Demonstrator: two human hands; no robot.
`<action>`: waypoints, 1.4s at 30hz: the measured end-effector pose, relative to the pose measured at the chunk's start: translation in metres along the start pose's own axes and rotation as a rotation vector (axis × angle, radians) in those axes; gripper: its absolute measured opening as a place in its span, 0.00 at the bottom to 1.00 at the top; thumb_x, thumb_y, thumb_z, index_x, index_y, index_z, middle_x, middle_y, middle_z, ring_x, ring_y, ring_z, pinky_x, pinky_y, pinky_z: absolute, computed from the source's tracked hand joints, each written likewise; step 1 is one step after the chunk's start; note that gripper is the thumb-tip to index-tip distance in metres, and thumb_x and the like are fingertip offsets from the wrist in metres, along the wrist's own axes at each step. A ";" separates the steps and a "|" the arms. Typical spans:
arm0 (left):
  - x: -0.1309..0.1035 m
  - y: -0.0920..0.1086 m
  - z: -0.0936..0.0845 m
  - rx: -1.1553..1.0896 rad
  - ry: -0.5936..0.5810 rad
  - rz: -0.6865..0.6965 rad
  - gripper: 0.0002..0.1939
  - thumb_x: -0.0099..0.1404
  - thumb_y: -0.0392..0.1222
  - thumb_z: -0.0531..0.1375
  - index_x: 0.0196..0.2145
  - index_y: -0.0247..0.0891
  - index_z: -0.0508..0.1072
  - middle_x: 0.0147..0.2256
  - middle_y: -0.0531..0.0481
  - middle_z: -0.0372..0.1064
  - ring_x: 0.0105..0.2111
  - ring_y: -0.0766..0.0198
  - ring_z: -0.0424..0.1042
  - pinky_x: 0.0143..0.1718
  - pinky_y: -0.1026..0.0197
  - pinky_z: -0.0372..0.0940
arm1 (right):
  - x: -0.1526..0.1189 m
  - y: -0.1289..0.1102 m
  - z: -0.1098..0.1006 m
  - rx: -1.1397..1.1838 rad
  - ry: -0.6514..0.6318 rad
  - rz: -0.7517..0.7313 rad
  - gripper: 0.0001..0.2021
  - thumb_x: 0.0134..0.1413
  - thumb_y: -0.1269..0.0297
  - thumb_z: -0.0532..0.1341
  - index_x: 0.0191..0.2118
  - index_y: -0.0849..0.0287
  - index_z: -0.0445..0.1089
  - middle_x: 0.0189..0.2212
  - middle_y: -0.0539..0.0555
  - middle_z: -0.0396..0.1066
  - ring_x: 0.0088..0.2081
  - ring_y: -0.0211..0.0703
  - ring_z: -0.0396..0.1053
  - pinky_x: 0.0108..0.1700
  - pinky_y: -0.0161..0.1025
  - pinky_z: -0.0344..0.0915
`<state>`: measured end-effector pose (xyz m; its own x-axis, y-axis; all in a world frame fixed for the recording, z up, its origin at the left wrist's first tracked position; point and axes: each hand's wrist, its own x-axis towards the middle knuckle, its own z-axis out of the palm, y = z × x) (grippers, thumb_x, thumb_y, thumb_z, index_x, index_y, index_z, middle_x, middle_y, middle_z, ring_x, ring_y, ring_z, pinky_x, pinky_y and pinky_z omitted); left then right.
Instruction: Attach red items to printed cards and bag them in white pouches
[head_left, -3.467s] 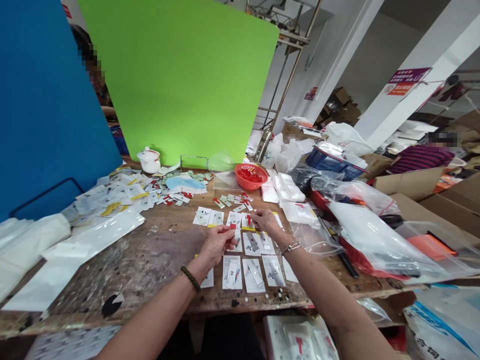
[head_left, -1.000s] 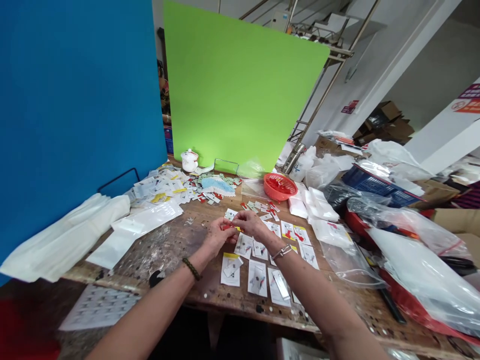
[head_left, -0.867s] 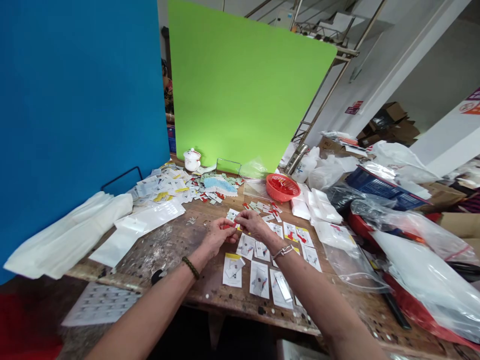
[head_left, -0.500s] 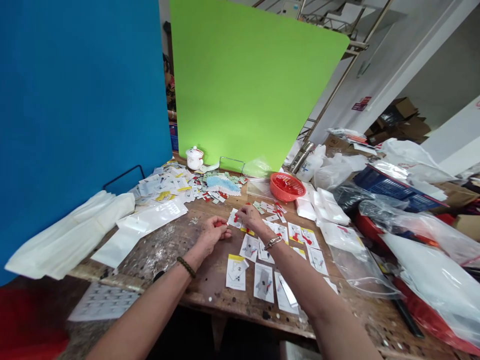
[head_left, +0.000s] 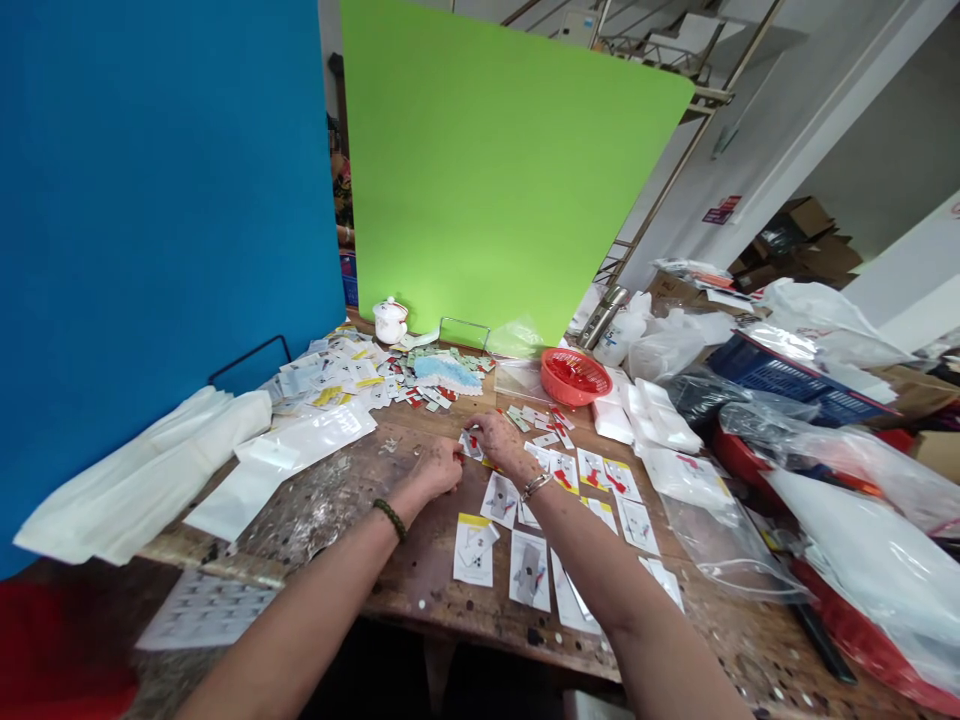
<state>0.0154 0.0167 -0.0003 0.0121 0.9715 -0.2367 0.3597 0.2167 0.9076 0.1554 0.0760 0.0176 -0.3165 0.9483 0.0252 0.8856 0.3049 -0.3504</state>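
Observation:
Both my hands meet over a small white card (head_left: 471, 446) with a red piece on it, near the middle of the wooden table. My left hand (head_left: 436, 468) is closed at the card's left edge, its fingertips pinched; what they grip is mostly hidden. From the right, my right hand (head_left: 495, 440) curls over the card and pinches its upper edge. Below the hands lie rows of printed cards (head_left: 529, 568), some with grey or red pieces on them. A printed card with a yellow top (head_left: 474, 550) has smaller white cards on it.
A red plastic basket (head_left: 576, 378) of red pieces stands behind the hands. Piled cards (head_left: 337, 368) and a white lidded cup (head_left: 390, 320) are at the back left. White plastic bags (head_left: 281, 460) lie left; a blue crate (head_left: 795, 380) and more bags crowd the right.
My left hand has moved right and come up against the card beside my right hand. The red piece seen in its fingers before is now mostly out of sight.

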 end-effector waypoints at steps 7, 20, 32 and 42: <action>-0.006 0.010 -0.003 0.144 0.004 0.085 0.10 0.44 0.24 0.58 0.15 0.37 0.69 0.09 0.55 0.57 0.15 0.65 0.63 0.24 0.65 0.58 | -0.005 -0.012 -0.008 -0.111 -0.005 -0.010 0.16 0.62 0.64 0.49 0.44 0.57 0.74 0.43 0.57 0.71 0.45 0.43 0.67 0.47 0.34 0.59; -0.013 0.017 -0.006 0.176 -0.009 0.119 0.10 0.45 0.25 0.58 0.15 0.37 0.69 0.10 0.53 0.59 0.18 0.62 0.67 0.25 0.64 0.60 | 0.002 -0.029 -0.004 -0.123 0.034 0.162 0.12 0.57 0.66 0.53 0.42 0.59 0.72 0.40 0.60 0.74 0.44 0.47 0.70 0.42 0.38 0.61; -0.010 0.014 -0.004 -0.071 -0.047 -0.002 0.08 0.48 0.25 0.59 0.21 0.35 0.73 0.09 0.57 0.59 0.11 0.69 0.61 0.18 0.69 0.56 | -0.010 -0.017 -0.028 0.036 0.047 0.192 0.08 0.53 0.67 0.57 0.35 0.59 0.73 0.33 0.56 0.75 0.37 0.43 0.70 0.36 0.34 0.60; -0.051 0.035 0.005 -0.648 -0.093 0.056 0.21 0.47 0.31 0.67 0.40 0.34 0.67 0.23 0.52 0.72 0.21 0.66 0.73 0.23 0.64 0.69 | -0.084 -0.023 -0.038 0.750 -0.095 0.149 0.08 0.51 0.62 0.58 0.31 0.61 0.71 0.23 0.48 0.70 0.23 0.33 0.64 0.23 0.30 0.57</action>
<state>0.0325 -0.0256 0.0415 0.1054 0.9769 -0.1860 -0.2785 0.2085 0.9375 0.1742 -0.0074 0.0595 -0.2698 0.9525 -0.1413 0.4642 0.0001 -0.8857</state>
